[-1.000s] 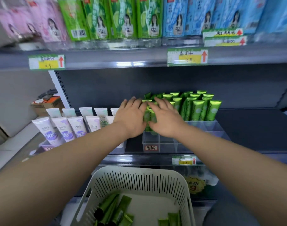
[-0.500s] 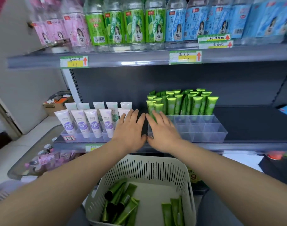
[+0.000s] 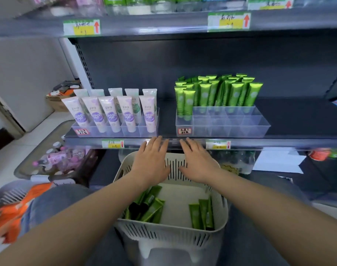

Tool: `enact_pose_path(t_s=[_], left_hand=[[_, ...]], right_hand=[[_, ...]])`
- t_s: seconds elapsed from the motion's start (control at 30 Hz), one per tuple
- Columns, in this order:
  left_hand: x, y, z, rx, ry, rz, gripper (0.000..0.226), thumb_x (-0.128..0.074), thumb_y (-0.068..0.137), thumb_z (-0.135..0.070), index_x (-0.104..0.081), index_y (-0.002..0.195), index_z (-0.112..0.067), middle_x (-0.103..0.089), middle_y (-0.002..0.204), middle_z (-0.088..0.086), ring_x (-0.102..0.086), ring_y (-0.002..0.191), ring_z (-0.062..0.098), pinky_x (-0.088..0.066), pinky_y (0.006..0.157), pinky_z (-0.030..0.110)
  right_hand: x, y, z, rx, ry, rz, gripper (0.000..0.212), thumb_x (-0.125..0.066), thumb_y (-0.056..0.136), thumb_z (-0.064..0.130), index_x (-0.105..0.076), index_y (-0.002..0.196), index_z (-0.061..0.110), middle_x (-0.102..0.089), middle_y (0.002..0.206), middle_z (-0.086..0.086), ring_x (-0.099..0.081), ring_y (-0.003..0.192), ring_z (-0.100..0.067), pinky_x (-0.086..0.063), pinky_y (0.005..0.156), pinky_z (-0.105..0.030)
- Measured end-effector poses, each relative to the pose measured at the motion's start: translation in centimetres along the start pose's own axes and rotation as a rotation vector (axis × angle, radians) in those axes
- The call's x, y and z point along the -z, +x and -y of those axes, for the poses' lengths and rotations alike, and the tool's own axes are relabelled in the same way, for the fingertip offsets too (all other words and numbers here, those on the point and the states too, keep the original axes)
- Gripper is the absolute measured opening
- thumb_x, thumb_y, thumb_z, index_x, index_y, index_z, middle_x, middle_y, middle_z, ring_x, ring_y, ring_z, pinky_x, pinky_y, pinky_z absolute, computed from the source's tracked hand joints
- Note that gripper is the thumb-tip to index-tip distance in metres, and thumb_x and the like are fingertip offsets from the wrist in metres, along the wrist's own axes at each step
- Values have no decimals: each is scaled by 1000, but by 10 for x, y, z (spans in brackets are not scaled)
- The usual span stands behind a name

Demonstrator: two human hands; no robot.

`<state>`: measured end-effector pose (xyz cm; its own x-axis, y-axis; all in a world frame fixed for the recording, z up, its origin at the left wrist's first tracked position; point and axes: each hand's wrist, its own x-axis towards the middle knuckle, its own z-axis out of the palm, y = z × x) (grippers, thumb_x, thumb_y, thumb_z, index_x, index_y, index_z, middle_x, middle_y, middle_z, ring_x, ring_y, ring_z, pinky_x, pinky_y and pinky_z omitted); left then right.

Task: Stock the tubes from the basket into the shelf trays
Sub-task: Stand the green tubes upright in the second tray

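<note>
Green tubes (image 3: 150, 206) lie flat in the white slotted basket (image 3: 171, 230) closest to the camera, a loose heap at its left side and a second bunch (image 3: 201, 215) lined up at its right. Just past them, both hands hover palm-down over the basket's far rim: left hand (image 3: 151, 160) and right hand (image 3: 197, 162) side by side, fingers straight and slightly apart, gripping nothing. Fingertips reach up to the shelf edge (image 3: 279, 144); whether they touch it is impossible to call through the blur. On the shelf, right of centre, sits the clear tray (image 3: 240, 125), well stocked: standing tubes (image 3: 221, 93) of the same green are packed upright across its back rows, with two more in the front-left compartment above a handwritten label (image 3: 184, 131). Well apart to the left, a second tray (image 3: 110, 132) carries pale tubes (image 3: 112, 114) with purple labels, all upright. Higher up, the upper shelf (image 3: 163, 24) shows price tags (image 3: 229, 22) with red arrows.
</note>
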<state>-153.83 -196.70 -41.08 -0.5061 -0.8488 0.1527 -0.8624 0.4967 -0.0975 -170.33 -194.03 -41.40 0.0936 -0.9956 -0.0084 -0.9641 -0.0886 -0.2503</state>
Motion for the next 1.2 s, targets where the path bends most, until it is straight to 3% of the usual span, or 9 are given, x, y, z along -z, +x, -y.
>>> enact_pose_path(t_s=[0.17, 0.33, 0.6, 0.73, 0.9, 1.0, 1.07, 1.2], left_hand=[[-30, -10, -2, -35, -75, 77, 82, -52, 82, -40, -13, 148, -13, -18, 155, 9, -13, 144, 24, -9, 118, 39], [-65, -17, -1, -34, -106, 177, 81, -54, 84, -39, -12, 149, -14, -16, 156, 8, -14, 144, 24, -9, 117, 38], [-113, -19, 11, 39, -201, 319, 69, -57, 82, -37, -28, 141, -15, -34, 145, 7, -33, 134, 24, -30, 112, 39], [-133, -14, 21, 128, -292, 443, 71, -60, 82, -30, -27, 143, -13, -34, 144, 7, -34, 132, 25, -32, 111, 41], [-158, -3, 33, 238, -364, 568, 73, -60, 85, -25, -23, 146, -9, -39, 144, 12, -38, 131, 27, -32, 111, 39], [-174, 3, 32, 276, -363, 610, 58, -58, 86, -22, -37, 137, -6, -50, 131, 13, -50, 118, 25, -42, 100, 35], [-186, 8, 29, 286, -356, 633, 41, -55, 86, -19, -47, 125, -7, -56, 119, 11, -55, 105, 23, -46, 87, 31], [-208, 19, 23, 244, -278, 641, 26, -51, 89, -18, -50, 113, -8, -56, 111, 10, -55, 96, 22, -46, 76, 29]], right_hand=[[-35, -7, -12, -50, 59, 42, 88, -62, 82, 37, -6, 149, 22, -11, 156, -6, -9, 144, -26, -15, 118, -45], [-65, -10, -23, -94, 74, 113, 75, -62, 78, 42, -27, 142, 21, -34, 141, -6, -31, 132, -24, -31, 108, -40], [-99, -6, -48, -174, 78, 342, 64, -63, 80, 35, -38, 136, 18, -42, 131, -5, -43, 120, -23, -42, 98, -37], [-113, 1, -58, -196, 110, 444, 50, -64, 80, 25, -49, 127, 19, -49, 124, -4, -46, 114, -22, -43, 95, -37], [-133, 16, -66, -230, 58, 550, 55, -63, 81, 24, -46, 131, 13, -47, 127, -8, -46, 115, -26, -42, 101, -40], [-144, 25, -72, -238, 23, 633, 57, -60, 83, 22, -41, 135, 11, -43, 129, -10, -45, 116, -27, -44, 96, -37], [-151, 28, -76, -232, -9, 682, 55, -58, 84, 21, -40, 134, 11, -44, 127, -10, -46, 112, -26, -45, 84, -34], [-163, 37, -80, -223, -59, 752, 50, -60, 84, 18, -44, 130, 9, -45, 121, -11, -48, 106, -25, -40, 71, -30]])
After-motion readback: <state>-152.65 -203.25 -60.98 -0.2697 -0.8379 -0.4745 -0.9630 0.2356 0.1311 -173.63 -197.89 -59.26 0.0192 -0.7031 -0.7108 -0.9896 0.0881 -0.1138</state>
